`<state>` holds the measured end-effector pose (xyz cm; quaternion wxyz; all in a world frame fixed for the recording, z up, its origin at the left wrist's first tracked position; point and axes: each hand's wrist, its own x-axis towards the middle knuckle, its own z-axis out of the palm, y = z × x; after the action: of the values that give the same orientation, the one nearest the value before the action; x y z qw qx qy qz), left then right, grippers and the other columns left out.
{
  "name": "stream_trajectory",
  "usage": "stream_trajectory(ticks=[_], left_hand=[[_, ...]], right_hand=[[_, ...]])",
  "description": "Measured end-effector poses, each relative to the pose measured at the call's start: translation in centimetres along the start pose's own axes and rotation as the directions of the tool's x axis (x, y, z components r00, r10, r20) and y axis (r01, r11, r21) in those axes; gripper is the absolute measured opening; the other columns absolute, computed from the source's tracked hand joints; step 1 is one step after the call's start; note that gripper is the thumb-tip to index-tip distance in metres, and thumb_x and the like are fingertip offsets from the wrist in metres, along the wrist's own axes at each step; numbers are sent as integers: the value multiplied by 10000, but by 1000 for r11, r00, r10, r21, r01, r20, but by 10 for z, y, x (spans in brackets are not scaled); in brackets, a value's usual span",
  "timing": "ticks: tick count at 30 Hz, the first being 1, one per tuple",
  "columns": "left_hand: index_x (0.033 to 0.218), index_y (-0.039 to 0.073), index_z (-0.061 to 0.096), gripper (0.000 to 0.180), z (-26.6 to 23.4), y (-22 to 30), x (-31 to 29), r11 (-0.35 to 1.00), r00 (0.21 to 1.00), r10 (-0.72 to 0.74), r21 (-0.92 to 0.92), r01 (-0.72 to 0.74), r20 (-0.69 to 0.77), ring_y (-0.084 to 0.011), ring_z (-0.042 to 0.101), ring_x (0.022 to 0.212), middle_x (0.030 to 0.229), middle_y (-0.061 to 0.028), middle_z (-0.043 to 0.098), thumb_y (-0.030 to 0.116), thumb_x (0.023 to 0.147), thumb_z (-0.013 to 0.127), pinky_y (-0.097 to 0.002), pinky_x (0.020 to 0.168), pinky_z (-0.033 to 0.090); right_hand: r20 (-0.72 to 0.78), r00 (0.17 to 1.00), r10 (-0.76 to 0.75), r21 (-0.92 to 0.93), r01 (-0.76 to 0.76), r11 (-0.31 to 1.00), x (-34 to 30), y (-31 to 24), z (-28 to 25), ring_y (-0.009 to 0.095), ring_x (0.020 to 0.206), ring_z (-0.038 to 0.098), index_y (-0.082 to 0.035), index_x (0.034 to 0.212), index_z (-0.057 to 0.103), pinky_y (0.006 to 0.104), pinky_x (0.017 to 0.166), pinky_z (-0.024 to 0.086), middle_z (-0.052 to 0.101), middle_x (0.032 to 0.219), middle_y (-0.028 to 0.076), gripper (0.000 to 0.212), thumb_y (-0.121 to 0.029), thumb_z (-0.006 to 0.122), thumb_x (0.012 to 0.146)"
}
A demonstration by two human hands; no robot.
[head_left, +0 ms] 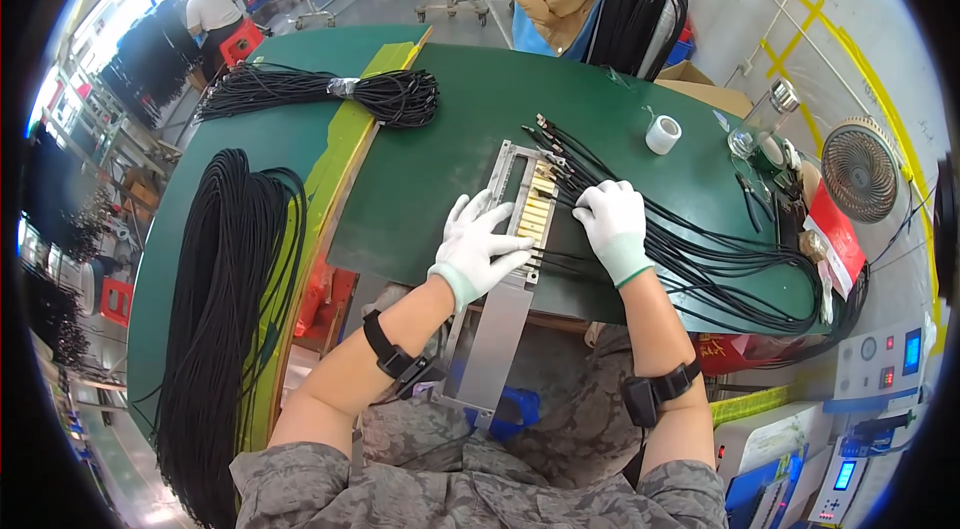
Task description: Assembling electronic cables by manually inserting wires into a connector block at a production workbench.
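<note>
The metal fixture (534,219) sits between your two gloved hands, near the front edge of the green worktop (465,79). Your left hand (480,247) lies at its left side, the upper fingers spread apart, with the fingertips on your right reaching across its near half. You cannot tell from here whether those tips are clamped on a cable. Your right hand (612,224) is just right of the fixture, fingers curled and tips close together at a thin black cable that reaches the pale yellow blocks; whether they grip it is hidden.

The fixture's long axis runs away from you, its far end leaning slightly right. The yellow blocks line up along its right half, and a grey plate (494,344) extends from its near end past the worktop's edge, over your lap. The black cables (690,254) have their ends beyond the fixture's far right corner and run rightward and toward you, passing beneath or beside your right hand.

To your left, green surface stretches from the fixture to a wood-edged yellow-green strip (338,169). More room lies beyond the far end, while the cables crowd your right side, below a white roll (663,135).
</note>
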<state>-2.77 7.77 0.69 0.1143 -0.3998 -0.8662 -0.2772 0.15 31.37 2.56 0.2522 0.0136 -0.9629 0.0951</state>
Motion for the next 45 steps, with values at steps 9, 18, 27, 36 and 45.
stream_trajectory(ticks=[9,18,27,36,45], left_hand=[[820,80,650,191,-4,-19,1,895,933,-316,-379,234,-170,-330,508,1171,1185,-122,628,266,860,624,-446,1010,366],[829,51,642,81,-13,-10,4,978,945,-88,-206,23,-315,-342,534,1125,1140,-133,639,131,819,642,-418,959,410],[881,60,652,134,-10,-22,-1,939,924,-326,-184,292,-198,-326,562,1083,1051,-126,662,177,880,587,-415,966,406],[957,96,683,180,-8,-18,-1,926,939,-316,-261,273,-137,-313,540,1131,1120,-114,644,228,887,584,-415,1002,385],[991,264,746,232,-1,0,3,995,995,19,99,-10,-94,-376,498,1162,1133,-82,624,353,783,695,-493,1049,343]], right_hand=[[44,978,-203,304,180,936,-8,-23,-18,287,856,565,-99,796,674,393,756,444,620,810,58,114,-160,735,722],[98,987,-128,531,56,845,-13,-39,-4,303,741,574,-112,834,701,392,697,462,608,714,65,111,-208,690,779],[169,971,-169,331,106,938,-16,-20,-17,270,766,582,-141,804,701,396,688,448,608,722,51,81,-215,676,781],[157,968,-196,210,161,964,-18,-25,-20,267,753,562,-126,808,696,395,686,441,586,703,52,76,-193,685,773],[-31,994,-103,165,107,980,-2,-19,-6,286,803,565,-126,820,683,407,737,446,602,772,64,116,-225,704,762]])
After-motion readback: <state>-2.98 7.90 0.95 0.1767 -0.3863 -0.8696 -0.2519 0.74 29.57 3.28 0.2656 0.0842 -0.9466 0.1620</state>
